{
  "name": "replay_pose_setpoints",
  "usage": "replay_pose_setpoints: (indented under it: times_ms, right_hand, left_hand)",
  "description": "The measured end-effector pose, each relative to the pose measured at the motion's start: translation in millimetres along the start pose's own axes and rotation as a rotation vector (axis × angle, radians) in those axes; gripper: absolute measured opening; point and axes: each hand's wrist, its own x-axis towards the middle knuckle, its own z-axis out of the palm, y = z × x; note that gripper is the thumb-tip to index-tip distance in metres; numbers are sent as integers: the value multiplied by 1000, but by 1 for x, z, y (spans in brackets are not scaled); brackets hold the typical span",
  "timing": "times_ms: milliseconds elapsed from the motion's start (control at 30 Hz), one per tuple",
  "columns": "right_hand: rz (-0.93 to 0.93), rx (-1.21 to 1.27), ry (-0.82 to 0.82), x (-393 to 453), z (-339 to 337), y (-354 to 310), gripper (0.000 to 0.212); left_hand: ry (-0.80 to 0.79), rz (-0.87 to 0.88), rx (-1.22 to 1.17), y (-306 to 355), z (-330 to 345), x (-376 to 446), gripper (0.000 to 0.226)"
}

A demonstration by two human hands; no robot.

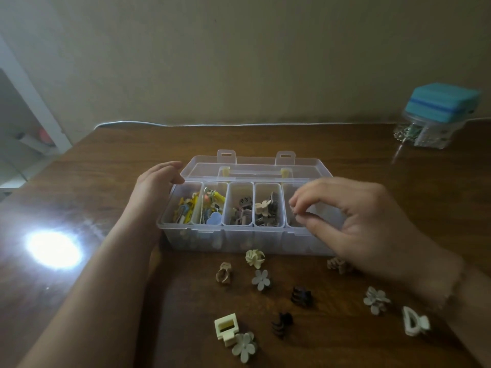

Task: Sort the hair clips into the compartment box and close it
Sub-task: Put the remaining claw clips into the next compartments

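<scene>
- The left hand (156, 179) lay palm down, its fingers loosely curled, with the fingertips bent down and out of sight.
- The left forearm ran from the lower left corner up toward the middle.
- The right hand (353, 221) hovered higher, thumb and forefinger brought together in a pinch; what sat between them was too small and blurred to tell.
- The other right fingers curved loosely.
- The right wrist and forearm ran off at the lower right.
</scene>
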Motion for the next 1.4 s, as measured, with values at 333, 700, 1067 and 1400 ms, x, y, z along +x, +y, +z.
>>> replay_pose_setpoints:
  times_ms: [333, 700, 1067, 1400]
  right_hand:
    - [-275, -181, -155, -3, -24, -24, 9]
    - [-120, -312, -856, -9, 3, -39, 30]
    - [18, -220, 8, 0, -6, -2, 26]
    - [-327, -244, -284, -8, -4, -24, 29]
  left_hand:
    - [-21, -21, -25, -1, -3, 2, 22]
    - [-28, -30, -9, 0, -4, 2, 24]
    - [-25, -17, -2, 0, -4, 1, 26]
    - [-27, -9, -28, 0, -4, 1, 22]
